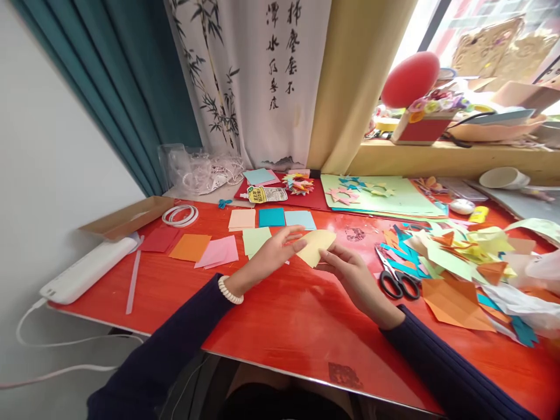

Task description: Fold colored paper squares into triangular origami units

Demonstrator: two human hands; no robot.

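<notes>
A pale yellow paper (315,246) is held up over the red table (280,318), between my two hands. My right hand (350,271) pinches its lower right edge between thumb and fingers. At its left edge is my left hand (277,254), with the fingertips against the paper and the thumb beneath them. Just behind lie small square papers: light green (256,240), peach (242,219), blue (272,217) and light blue (300,219). Farther left are pink (217,252), orange (191,247) and red (161,239) squares.
Black-handled scissors (396,280) lie right of my right hand, beside a heap of paper scraps (464,256). Folded paper rings rest on green sheets (411,198) at the back. A glue pouch (266,194), white power strip (90,271) and cardboard tray (126,219) are farther left.
</notes>
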